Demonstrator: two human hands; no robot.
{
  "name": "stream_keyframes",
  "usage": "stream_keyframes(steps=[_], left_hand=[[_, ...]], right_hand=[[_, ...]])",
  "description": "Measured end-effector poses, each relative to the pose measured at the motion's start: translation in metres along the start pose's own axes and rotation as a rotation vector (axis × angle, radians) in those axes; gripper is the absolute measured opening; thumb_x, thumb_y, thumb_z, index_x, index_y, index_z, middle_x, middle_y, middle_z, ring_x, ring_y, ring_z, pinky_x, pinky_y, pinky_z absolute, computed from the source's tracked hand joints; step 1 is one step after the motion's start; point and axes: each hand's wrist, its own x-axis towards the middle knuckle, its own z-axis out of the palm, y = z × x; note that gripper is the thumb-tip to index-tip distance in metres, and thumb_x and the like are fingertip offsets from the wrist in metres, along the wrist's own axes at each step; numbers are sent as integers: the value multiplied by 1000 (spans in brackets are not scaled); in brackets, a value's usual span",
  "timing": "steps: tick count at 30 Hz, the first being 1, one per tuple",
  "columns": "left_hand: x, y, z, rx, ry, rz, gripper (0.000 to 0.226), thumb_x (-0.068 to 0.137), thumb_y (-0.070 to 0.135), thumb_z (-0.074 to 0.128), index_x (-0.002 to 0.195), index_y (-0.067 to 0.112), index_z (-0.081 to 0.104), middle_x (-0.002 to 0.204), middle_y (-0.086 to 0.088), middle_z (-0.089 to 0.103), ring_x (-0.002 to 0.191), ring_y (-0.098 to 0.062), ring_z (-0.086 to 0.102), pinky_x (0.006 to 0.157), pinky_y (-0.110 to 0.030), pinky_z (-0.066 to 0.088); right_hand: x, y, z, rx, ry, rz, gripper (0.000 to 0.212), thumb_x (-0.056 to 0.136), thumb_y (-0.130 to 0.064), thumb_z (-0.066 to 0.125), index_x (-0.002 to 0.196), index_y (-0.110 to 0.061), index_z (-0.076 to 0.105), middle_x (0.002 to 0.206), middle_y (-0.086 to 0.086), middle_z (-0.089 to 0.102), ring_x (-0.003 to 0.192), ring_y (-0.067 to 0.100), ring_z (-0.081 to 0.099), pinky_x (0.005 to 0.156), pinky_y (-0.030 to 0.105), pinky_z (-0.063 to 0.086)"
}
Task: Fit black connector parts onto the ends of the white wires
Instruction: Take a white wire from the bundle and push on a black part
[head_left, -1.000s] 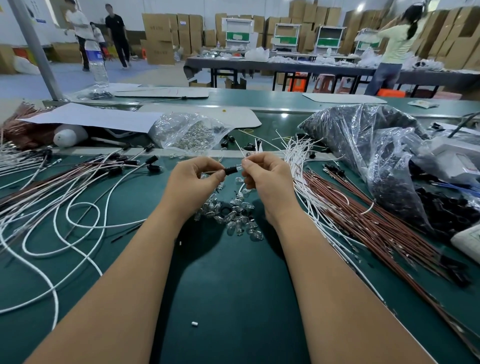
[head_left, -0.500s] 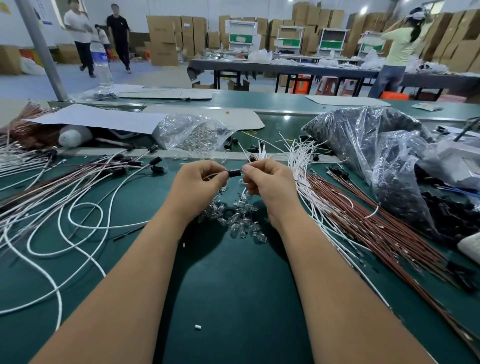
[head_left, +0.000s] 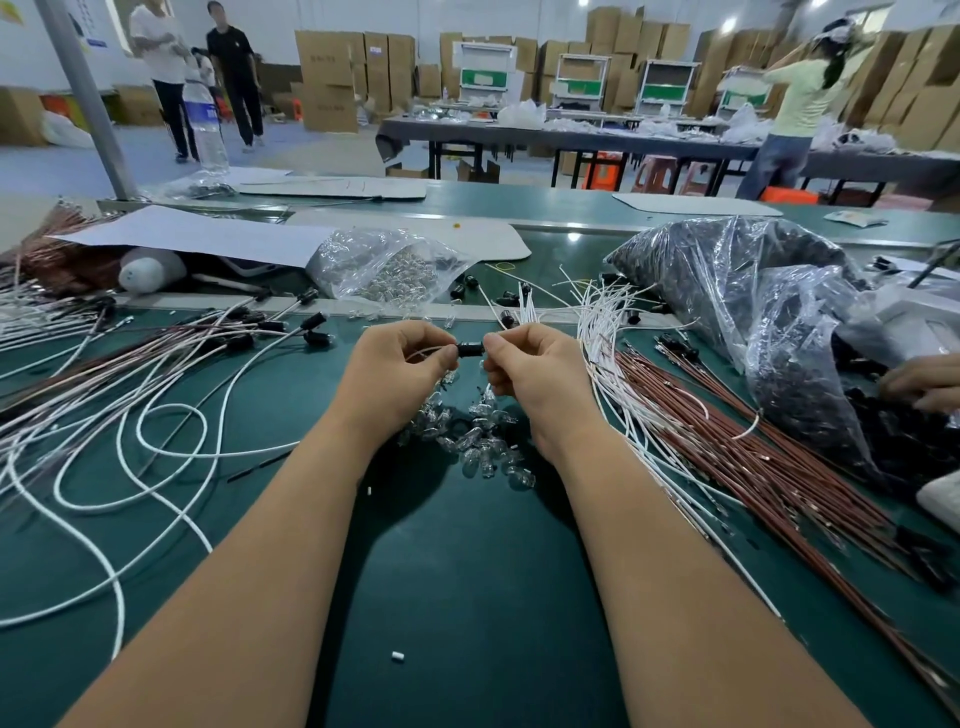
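Head view: both hands, left hand (head_left: 395, 371) and right hand (head_left: 535, 374), are pinching a connector (head_left: 470, 349); bag (head_left: 384, 267) is holding bulbs.

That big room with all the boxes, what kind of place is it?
Most likely a factory or workshop where wire parts get put together by hand. Stacked cardboard boxes fill the back, long work tables stretch across the room, and bundles of white wires and a bag of black parts cover the green bench.
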Motion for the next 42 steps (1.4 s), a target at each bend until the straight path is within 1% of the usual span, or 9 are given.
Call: stream_keyframes(steps=[5, 9, 13, 16, 21, 24, 27, 30, 42], left_hand=[[1, 1, -1, -50, 13, -11, 14, 91, 8, 63, 82, 18, 67, 67, 3, 67, 54, -1, 51, 55, -10, 40], [4, 2, -7, -372, -6, -147, 21, 95, 6, 53, 86, 20, 66, 62, 8, 62, 51, -3, 43, 49, -13, 34], [6, 1, -15, -757, -196, -137, 27, 90, 10, 53, 76, 26, 71, 71, 3, 62, 66, -10, 48, 66, -23, 36], [7, 0, -17, -836, -304, -97, 22, 85, 15, 56, 76, 29, 71, 78, 3, 61, 73, -10, 55, 73, -26, 39], [7, -2, -19, -877, -356, -48, 23, 88, 16, 52, 81, 29, 69, 84, 2, 61, 81, -10, 57, 79, -29, 41], [7, -2, -16, -788, -271, -63, 17, 89, 17, 55, 82, 25, 68, 78, 2, 61, 73, -12, 54, 74, -27, 42], [8, -5, -11, -414, -59, -137, 21, 96, 11, 52, 84, 21, 65, 65, 5, 53, 56, -6, 42, 57, -21, 33], [7, -7, -7, -223, -8, -127, 19, 97, 14, 53, 84, 20, 65, 63, 5, 46, 50, -2, 35, 49, -15, 31], [5, -6, -1, -110, 7, -91, 17, 95, 18, 57, 80, 23, 65, 63, 4, 50, 51, -6, 37, 46, -11, 31]], right_hand=[[-1, -3, 2, 48, 1, -28, 13, 90, -9, 64, 77, -10, 63, 62, 0, 62, 55, 8, 55, 54, 20, 47], [-1, -8, 1, 197, 56, -14, 8, 92, -9, 60, 85, -9, 64, 64, -1, 59, 55, 7, 52, 52, 19, 46], [-2, -10, -4, 249, 82, 0, 8, 93, -8, 59, 87, -8, 63, 61, 1, 55, 49, 7, 48, 45, 18, 41], [-3, -10, 0, 214, 41, -28, 7, 92, -9, 62, 92, -3, 65, 58, 1, 55, 47, 7, 47, 45, 18, 40], [-3, -11, 0, 248, 13, -28, 9, 91, -2, 60, 91, -3, 68, 66, 4, 60, 56, 10, 54, 55, 21, 47], [-2, -11, -2, 267, 32, -20, 11, 89, 2, 60, 88, -5, 68, 64, 2, 61, 55, 10, 54, 53, 20, 47], [-3, -12, -3, 272, 28, -10, 6, 89, -3, 62, 86, -6, 67, 63, 2, 60, 56, 11, 53, 52, 20, 46], [-3, -12, -4, 262, 25, -4, 7, 89, -4, 63, 85, -7, 67, 64, 3, 61, 57, 12, 54, 54, 21, 47], [-4, -10, -1, 105, -5, -68, 3, 89, -5, 64, 87, -3, 63, 63, 2, 63, 57, 13, 56, 53, 21, 49]])
